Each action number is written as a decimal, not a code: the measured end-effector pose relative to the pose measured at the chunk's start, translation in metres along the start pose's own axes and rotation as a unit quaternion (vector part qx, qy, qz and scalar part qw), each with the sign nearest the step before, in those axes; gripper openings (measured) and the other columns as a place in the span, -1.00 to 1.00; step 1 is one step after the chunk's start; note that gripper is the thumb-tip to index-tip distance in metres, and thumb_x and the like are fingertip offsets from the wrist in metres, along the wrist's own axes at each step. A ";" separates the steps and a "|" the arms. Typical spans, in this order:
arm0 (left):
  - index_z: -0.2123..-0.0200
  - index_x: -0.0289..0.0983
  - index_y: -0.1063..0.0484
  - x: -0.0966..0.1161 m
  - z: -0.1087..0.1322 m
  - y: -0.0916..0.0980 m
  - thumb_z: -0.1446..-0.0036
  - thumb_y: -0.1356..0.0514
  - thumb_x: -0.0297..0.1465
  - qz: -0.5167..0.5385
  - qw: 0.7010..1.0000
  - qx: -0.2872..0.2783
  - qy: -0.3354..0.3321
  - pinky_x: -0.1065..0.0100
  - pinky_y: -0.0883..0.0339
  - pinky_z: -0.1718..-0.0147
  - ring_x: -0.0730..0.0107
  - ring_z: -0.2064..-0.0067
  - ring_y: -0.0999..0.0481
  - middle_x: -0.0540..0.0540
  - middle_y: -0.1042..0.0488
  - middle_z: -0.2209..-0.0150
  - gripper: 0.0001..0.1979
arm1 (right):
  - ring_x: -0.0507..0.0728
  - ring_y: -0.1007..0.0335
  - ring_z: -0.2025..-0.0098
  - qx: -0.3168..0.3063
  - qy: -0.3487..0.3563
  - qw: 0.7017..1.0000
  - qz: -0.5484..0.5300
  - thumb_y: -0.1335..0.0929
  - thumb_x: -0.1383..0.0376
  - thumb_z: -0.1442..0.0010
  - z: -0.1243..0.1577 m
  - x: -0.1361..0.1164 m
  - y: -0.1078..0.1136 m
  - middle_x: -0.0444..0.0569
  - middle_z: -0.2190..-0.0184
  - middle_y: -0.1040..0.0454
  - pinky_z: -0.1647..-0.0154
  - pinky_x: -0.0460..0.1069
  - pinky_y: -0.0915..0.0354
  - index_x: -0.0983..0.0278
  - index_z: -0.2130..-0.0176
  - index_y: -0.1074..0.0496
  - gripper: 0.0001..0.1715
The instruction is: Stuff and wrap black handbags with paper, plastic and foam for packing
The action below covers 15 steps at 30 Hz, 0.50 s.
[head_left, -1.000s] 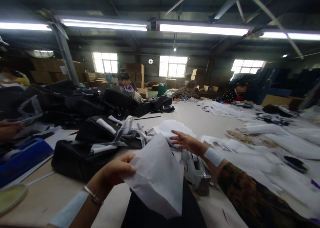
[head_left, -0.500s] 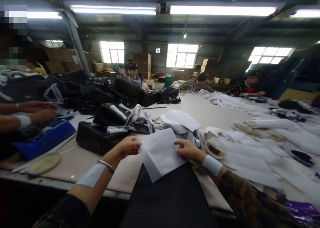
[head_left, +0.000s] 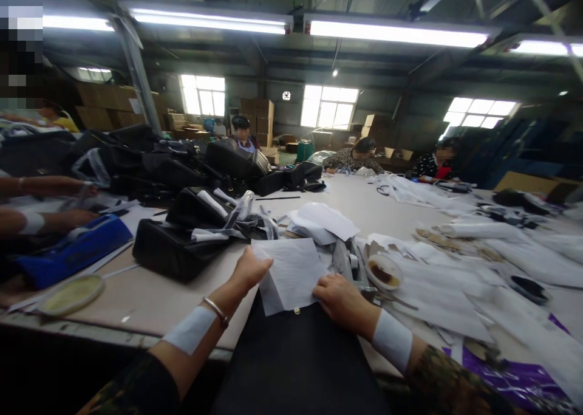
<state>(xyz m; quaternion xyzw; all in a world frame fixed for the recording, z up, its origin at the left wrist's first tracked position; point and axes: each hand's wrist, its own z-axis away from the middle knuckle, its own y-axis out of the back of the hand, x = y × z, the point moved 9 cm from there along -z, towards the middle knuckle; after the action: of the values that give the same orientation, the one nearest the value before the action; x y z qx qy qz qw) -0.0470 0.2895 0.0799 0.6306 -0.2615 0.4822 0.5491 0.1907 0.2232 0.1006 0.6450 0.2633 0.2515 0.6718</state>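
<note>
A thin white sheet of tissue paper [head_left: 294, 272] lies over the far end of a black bag [head_left: 300, 360] in front of me. My left hand [head_left: 251, 268] pinches the sheet at its left side, thumb on top. At the sheet's lower right corner, my right hand [head_left: 339, 298] has its fingers curled on the edge, close against the bag. A small gold-coloured stud [head_left: 297, 311] shows on the bag just below the paper. The bag's far end is hidden under the sheet.
Black bags [head_left: 175, 251] with wrapped straps stand at the left. Beyond the blue tape dispenser [head_left: 77, 248] are a co-worker's hands [head_left: 68, 217]. A tape roll [head_left: 383, 272] and white sheets [head_left: 437, 293] lie right. A stack of white paper [head_left: 323, 220] sits ahead.
The sheet has come down onto the bag's far end, uncovering the gold-coloured stud. My left hand has shifted right, and my right hand has moved lower, its fingers now curled.
</note>
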 end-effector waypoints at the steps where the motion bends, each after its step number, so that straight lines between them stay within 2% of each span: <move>1: -0.07 -0.36 -0.37 0.000 0.003 0.004 0.11 -0.41 -0.37 -0.019 1.000 0.015 -0.012 0.16 -0.37 -0.01 -0.11 -0.08 -0.50 -0.36 -0.53 0.01 -0.37 | 0.23 -0.42 0.15 0.001 0.001 1.000 0.019 -0.26 0.37 -0.27 -0.001 -0.001 -0.003 0.09 0.22 -0.50 0.09 0.10 -0.23 0.30 0.25 -0.52 -0.77; 4: -0.19 -0.44 -0.27 -0.002 0.006 0.011 0.11 -0.40 -0.44 -0.043 0.998 0.033 -0.024 0.17 -0.34 -0.06 -0.10 -0.10 -0.49 -0.39 -0.53 0.02 -0.25 | 0.21 -0.40 0.17 0.022 0.015 0.999 0.042 -0.24 0.40 -0.29 -0.005 -0.003 -0.007 0.06 0.25 -0.49 0.12 0.08 -0.21 0.30 0.29 -0.49 -0.77; 7: -0.20 -0.47 -0.27 -0.002 0.001 0.013 0.06 -0.38 -0.44 -0.043 0.998 0.040 -0.017 0.20 -0.39 0.01 -0.06 -0.06 -0.52 -0.38 -0.55 0.07 -0.26 | 0.19 -0.38 0.15 0.052 0.022 0.998 0.038 -0.23 0.43 -0.28 -0.006 -0.003 0.000 0.07 0.21 -0.49 0.10 0.07 -0.21 0.31 0.26 -0.46 -0.78; 11: -0.22 -0.41 -0.24 0.004 -0.010 0.007 -0.02 -0.34 -0.40 -0.012 0.999 0.033 0.010 0.28 -0.49 0.27 0.06 0.12 -0.59 -0.35 -0.53 0.05 -0.31 | 0.17 -0.40 0.16 0.092 -0.010 0.996 -0.006 -0.22 0.42 -0.31 -0.006 0.005 0.025 0.08 0.19 -0.48 0.11 0.03 -0.23 0.35 0.15 -0.42 -0.78; 13: -0.20 -0.39 -0.26 0.008 -0.014 0.000 -0.08 -0.30 -0.37 0.011 1.000 0.012 0.023 0.34 -0.48 0.43 0.16 0.24 -0.60 -0.34 -0.53 0.06 -0.37 | 0.18 -0.41 0.18 0.105 -0.023 0.994 -0.008 -0.20 0.41 -0.32 -0.005 0.006 0.041 0.09 0.19 -0.48 0.11 0.05 -0.24 0.36 0.12 -0.41 -0.77; 15: -0.16 -0.39 -0.31 0.011 -0.017 -0.006 -0.07 -0.31 -0.37 0.025 0.999 -0.014 0.030 0.37 -0.46 0.50 0.22 0.29 -0.59 -0.33 -0.53 0.06 -0.42 | 0.20 -0.41 0.15 0.114 -0.016 0.993 0.000 -0.20 0.43 -0.32 -0.002 0.000 0.056 0.10 0.17 -0.48 0.06 0.08 -0.24 0.35 0.13 -0.41 -0.77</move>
<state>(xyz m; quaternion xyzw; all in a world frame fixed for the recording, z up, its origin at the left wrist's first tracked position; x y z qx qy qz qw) -0.0428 0.3094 0.0860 0.6016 -0.2672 0.5105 0.5532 0.1895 0.2271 0.1569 0.7211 0.2797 0.2098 0.5982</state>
